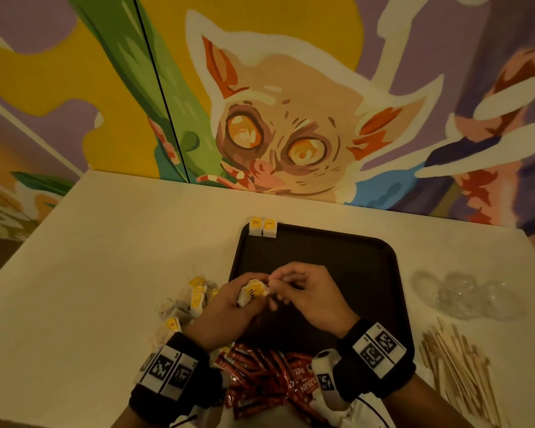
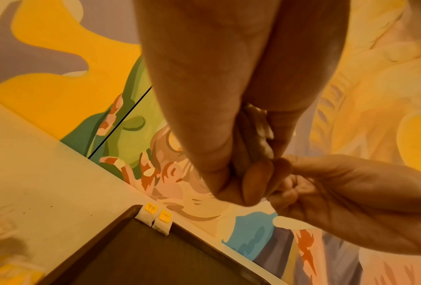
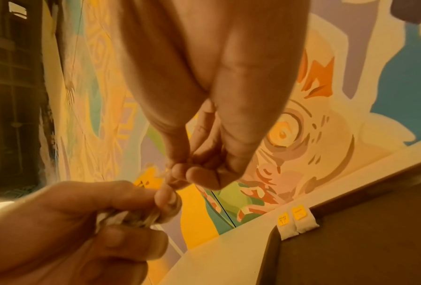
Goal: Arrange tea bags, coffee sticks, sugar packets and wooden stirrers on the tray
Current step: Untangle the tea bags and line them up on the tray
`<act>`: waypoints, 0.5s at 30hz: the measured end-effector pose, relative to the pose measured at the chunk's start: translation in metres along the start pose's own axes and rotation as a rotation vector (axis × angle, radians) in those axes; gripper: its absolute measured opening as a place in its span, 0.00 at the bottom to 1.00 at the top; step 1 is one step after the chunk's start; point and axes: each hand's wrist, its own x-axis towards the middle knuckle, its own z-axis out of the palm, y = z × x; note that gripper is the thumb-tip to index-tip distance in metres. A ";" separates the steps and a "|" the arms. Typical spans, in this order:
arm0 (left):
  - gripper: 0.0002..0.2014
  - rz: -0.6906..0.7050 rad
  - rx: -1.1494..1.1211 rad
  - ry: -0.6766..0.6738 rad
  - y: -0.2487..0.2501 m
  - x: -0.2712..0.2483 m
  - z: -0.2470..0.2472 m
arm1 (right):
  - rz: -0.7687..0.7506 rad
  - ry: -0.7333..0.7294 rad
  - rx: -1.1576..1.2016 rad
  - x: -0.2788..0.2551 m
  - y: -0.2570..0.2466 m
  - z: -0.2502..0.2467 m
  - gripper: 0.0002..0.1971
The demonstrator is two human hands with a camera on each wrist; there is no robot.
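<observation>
both hands over the near-left part of the dark tray [image 1: 368, 273]. left hand [image 1: 229, 307] curled round one tea bag [image 1: 252, 293], yellow tag facing up. right hand [image 1: 303, 291] pinches the top end of that same bag between thumb and fingertips [image 3: 199, 175]; whether it has the string or the paper, cannot tell. two tea bags [image 1: 262, 227] lie side by side, touching, on the tray's far-left corner, over the rim. loose tea bag pile [image 1: 192, 301] on the white table [image 1: 105, 257], just left of the tray. red coffee sticks [image 1: 260, 375] heaped at the near edge, between the wrists. wooden stirrers [image 1: 457, 366] right of the tray; crumpled clear plastic [image 1: 464, 295] beyond them.
</observation>
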 end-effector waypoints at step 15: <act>0.22 -0.172 -0.265 0.000 0.002 -0.008 0.005 | -0.145 0.123 0.146 -0.009 -0.010 -0.002 0.07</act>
